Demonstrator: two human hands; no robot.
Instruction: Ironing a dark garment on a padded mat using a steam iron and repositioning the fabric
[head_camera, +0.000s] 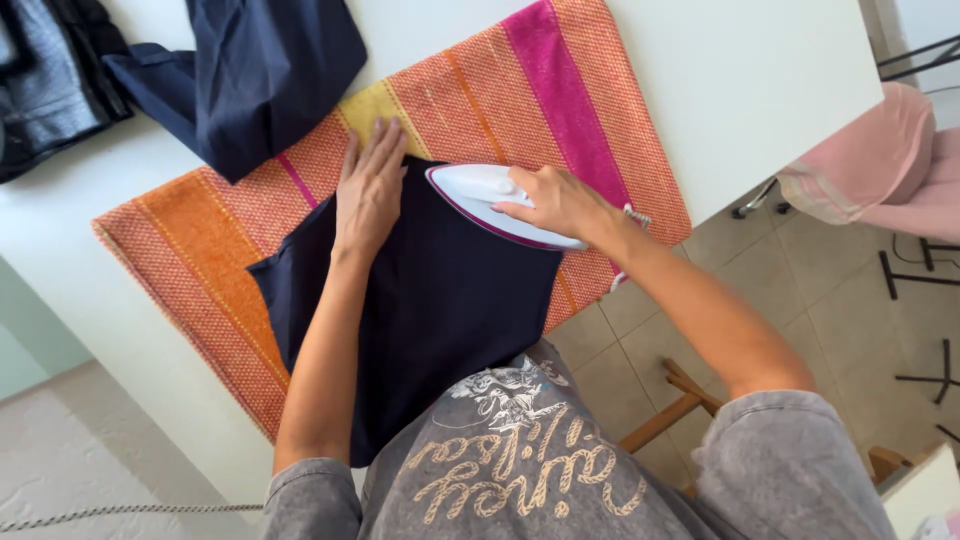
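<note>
Dark navy garment lies spread flat on a striped woven cloth of orange, yellow and magenta, which pads the white table; its near edge hangs off the table toward the person. The white iron with a magenta-trimmed sole rests on the garment's far right part, nose pointing left. The right hand is clenched round the iron's handle. The left hand lies released and flat, fingers together, pressing the fabric just left of the iron's nose, fingertips reaching onto the striped cloth. Pressing looks to be under way, the flat hand keeping the fabric taut ahead of the sole; any stroke toward that hand would call for care with the fingers. Another dark blue garment lies crumpled at the table's far left, well apart.
</note>
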